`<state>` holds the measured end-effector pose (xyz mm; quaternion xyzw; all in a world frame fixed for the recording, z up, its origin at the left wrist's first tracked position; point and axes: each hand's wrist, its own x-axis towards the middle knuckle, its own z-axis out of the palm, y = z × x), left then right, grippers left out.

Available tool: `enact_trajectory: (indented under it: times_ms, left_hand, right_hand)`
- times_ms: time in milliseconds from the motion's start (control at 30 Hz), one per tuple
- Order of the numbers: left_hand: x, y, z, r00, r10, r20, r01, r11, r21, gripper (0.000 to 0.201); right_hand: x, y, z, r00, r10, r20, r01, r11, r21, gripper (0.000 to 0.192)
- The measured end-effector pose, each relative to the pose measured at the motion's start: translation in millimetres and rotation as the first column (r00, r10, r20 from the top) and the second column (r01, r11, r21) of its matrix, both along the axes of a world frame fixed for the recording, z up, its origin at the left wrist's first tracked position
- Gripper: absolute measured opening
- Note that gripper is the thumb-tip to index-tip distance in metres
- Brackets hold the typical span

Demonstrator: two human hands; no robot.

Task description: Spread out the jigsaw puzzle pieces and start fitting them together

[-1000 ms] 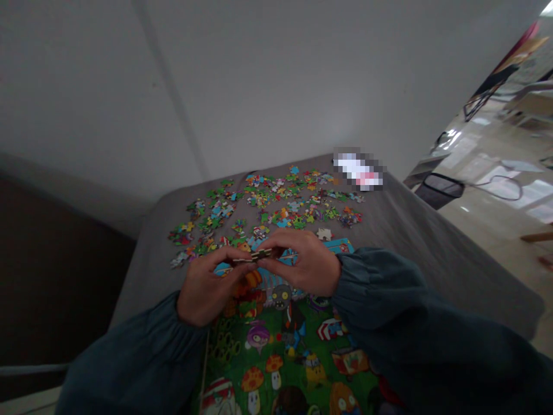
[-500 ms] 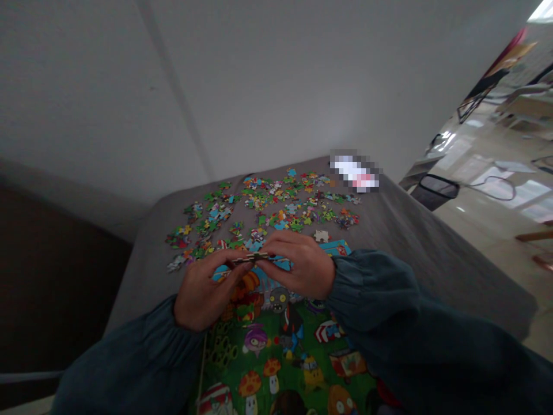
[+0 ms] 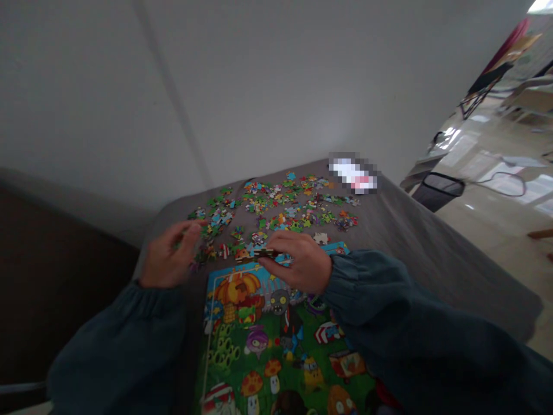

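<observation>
Two hands: apart over the grey-clothed desk (image 3: 401, 230)
Right hand (image 3: 298, 266): pinching small joined jigsaw pieces (image 3: 265, 252) above colourful cartoon puzzle board (image 3: 276, 340)
Left hand (image 3: 170, 259): fingers loosely curled, nothing gripped, reaching scattered loose pieces (image 3: 276, 202)

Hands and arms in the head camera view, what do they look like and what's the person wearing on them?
Both hands, the left hand and the right hand, are bare, with no gloves; no rings or watch can be made out in the dim picture. Both arms wear loose dark teal long sleeves: the left sleeve and right sleeve are gathered into puffy cuffs at the wrists.
</observation>
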<state>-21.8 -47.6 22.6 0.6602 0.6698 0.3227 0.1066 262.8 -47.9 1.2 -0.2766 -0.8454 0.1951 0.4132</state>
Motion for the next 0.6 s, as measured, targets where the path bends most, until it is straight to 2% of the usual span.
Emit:
enact_trajectory:
  times_ms: [33,100,167,267,400,600]
  left_hand:
    - [-15,12,1.5,0.995,0.066,-0.079,-0.067,0.998,-0.010,0.047]
    - [-41,37,2.0,0.979,0.081,-0.189,-0.091,0.995,-0.043,0.051]
    - [-58,58,-2.1,0.974,0.042,-0.224,-0.064,0.994,-0.091,0.058]
    - [-69,79,-14.3,0.975,-0.010,-0.223,-0.024,0.989,-0.149,0.058]
    - [-69,85,-23.1,0.984,-0.068,-0.166,0.033,0.978,-0.205,0.054]
    - [-71,77,-10.5,0.998,-0.061,0.001,0.059,0.968,-0.244,0.046]
  right_hand:
    - [0,0,0.3,1.000,-0.004,0.004,0.004,1.000,0.005,0.022]
    - [1,1,0.8,1.000,-0.013,0.018,0.012,1.000,0.011,0.021]
    - [2,1,1.0,0.999,-0.019,0.032,0.019,1.000,0.010,0.020]
    - [3,2,0.4,0.999,-0.018,0.034,0.017,1.000,0.018,0.022]
    - [4,4,-0.9,1.000,0.002,0.012,-0.002,0.999,0.035,0.020]
    - [5,5,2.5,0.998,0.016,0.063,-0.015,1.000,-0.020,0.020]
